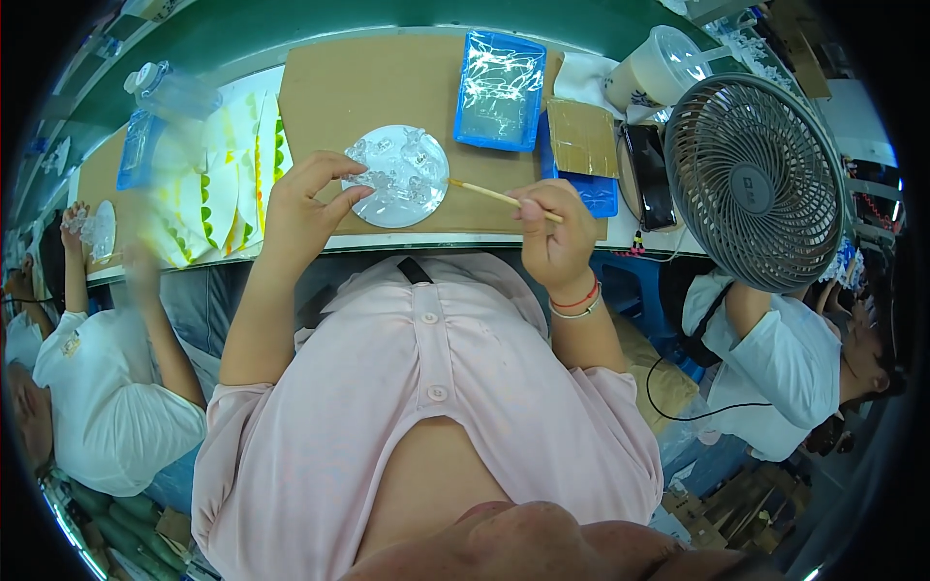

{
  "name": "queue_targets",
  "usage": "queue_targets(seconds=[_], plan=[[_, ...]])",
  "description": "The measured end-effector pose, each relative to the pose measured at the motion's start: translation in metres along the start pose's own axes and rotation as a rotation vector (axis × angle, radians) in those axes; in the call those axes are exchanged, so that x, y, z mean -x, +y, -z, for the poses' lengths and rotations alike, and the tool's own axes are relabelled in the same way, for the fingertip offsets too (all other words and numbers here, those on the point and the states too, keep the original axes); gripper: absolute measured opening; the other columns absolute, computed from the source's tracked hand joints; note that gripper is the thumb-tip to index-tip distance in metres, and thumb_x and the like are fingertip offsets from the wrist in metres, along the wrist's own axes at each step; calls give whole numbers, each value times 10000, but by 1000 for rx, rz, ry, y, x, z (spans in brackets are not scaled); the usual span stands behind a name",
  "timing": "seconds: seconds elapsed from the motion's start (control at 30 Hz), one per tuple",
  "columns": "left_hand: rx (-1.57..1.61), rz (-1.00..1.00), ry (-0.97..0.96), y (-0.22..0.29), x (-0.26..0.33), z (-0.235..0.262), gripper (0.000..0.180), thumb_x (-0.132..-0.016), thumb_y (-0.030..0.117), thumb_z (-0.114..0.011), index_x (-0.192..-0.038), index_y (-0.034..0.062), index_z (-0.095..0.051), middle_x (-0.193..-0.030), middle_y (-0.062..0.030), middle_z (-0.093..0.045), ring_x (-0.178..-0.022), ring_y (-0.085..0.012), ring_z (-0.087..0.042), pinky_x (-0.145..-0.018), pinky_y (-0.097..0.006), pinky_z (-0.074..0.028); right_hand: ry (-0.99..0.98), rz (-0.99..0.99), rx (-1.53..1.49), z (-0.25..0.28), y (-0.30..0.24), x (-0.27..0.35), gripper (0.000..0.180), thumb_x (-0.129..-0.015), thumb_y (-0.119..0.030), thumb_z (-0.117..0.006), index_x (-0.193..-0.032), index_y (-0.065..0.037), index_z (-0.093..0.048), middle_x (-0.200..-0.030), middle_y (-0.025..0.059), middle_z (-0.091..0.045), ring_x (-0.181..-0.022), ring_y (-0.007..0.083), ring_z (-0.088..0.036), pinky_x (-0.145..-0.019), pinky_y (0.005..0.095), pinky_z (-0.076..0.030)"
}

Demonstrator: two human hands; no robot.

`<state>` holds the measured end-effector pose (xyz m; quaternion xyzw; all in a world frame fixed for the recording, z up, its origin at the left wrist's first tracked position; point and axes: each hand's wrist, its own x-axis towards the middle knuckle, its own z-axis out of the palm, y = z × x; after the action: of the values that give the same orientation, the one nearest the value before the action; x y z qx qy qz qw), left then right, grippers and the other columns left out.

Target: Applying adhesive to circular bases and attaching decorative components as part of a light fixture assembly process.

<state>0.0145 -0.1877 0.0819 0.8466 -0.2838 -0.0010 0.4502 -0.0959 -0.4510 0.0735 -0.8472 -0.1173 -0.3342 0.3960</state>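
Note:
A round white plate [392, 217] lies on the cardboard in front of me, with several small clear plastic pieces [415, 155] on it. Thumb and forefinger of my left hand [308, 198] pinch at a clear piece over the plate's left side; the fingers partly hide its shape. In my right hand [562, 232] is a thin brush [491, 195] with a pale wooden handle, gripped near its back end. The brush tip points left and reaches the plate's right edge.
Behind the plate stands a blue tray [496, 145] with shiny clear contents. To the right are a cardboard-topped blue box [584, 140], a black phone-like object [649, 174], a plastic cup [659, 68] and a fan [756, 184]. Patterned sheets [223, 184] lie left; people sit both sides.

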Motion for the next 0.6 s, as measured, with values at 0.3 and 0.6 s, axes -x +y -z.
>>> queue_targets(seconds=[0.3, 0.6], plan=[[-6, 17, 2, -1, 1, -1, 259, -716, 18, -770, -956, 26, -672, -949, -72, -664, -851, -181, -621, -776, -278, -492, -109, 27, 16, -16, 4, 2, 82, -912, -91, -592, -877, -20, -570, -811, 114, -670, -676, 272, -596, -635, 338, -473], [21, 1, 26, -3, 5, -1, 237, -726, 55, -772, -943, 41, -677, -939, -78, -660, -830, -206, -635, -741, -291, -510, -92, 67, 79, -16, 3, -1, 74, -906, -79, -592, -876, -14, -573, -788, 116, -663, -677, 276, -596, -622, 337, -472]])
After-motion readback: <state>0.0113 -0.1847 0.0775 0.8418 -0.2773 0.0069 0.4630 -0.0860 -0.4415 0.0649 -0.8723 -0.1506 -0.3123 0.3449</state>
